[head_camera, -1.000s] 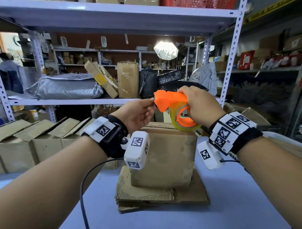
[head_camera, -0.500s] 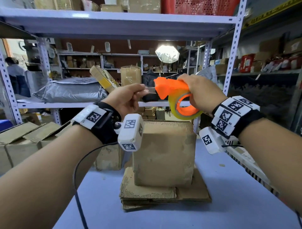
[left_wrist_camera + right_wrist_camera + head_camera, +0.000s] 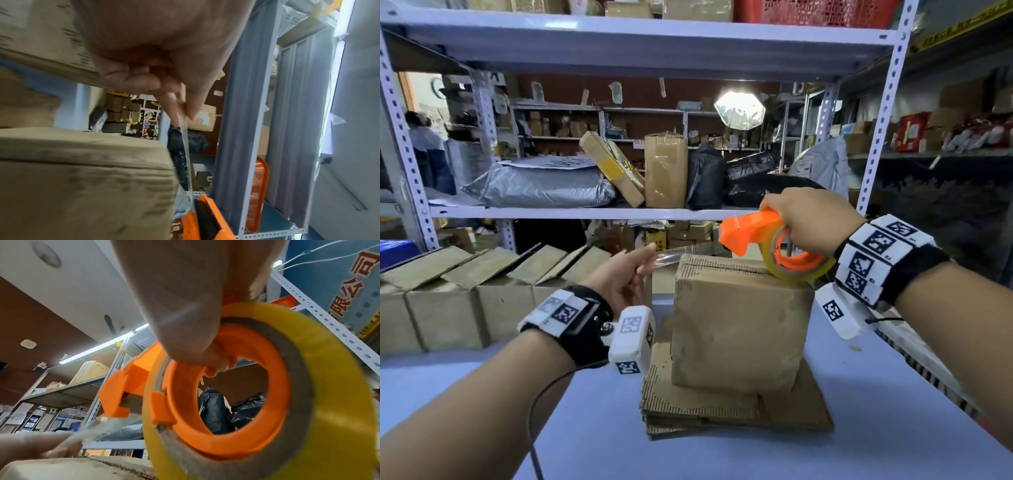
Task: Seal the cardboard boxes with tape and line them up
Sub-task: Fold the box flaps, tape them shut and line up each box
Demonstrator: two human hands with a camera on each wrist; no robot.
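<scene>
Cardboard box [image 3: 739, 325] stands upright in the middle of a pale blue table [image 3: 876, 428], on a stack of flattened cardboard sheets [image 3: 722, 407]. Its top flaps are folded shut, with a seam running left to right across the top; no tape lies on it yet.

Above the box, a strip of clear tape [image 3: 688, 251] is stretched almost level, running left to right along the same line as the seam. The left hand [image 3: 619, 277] pinches the loose end of the strip between thumb and fingertips, just past the box's upper left edge; the other fingers are curled loosely. The right hand [image 3: 811, 219] is wrapped round an orange tape dispenser [image 3: 753, 229] carrying a yellowish roll, with fingers hooked through the orange core of the roll. The roll sits at the box's upper right corner, touching or almost touching the top; which of the two cannot be told.

So the box lies directly below the strip, between the two hands, and the strip's long axis matches the seam. The left hand holds its end slightly lower and further out than the box edge, which suggests the next step is to bring that end down onto the left side or top edge and then lay the strip along the seam.

To the left, a row of open boxes [image 3: 482, 291] stands along the back of the table, flaps up. Behind are metal shelves [image 3: 585, 212] holding parcels and bags.
</scene>
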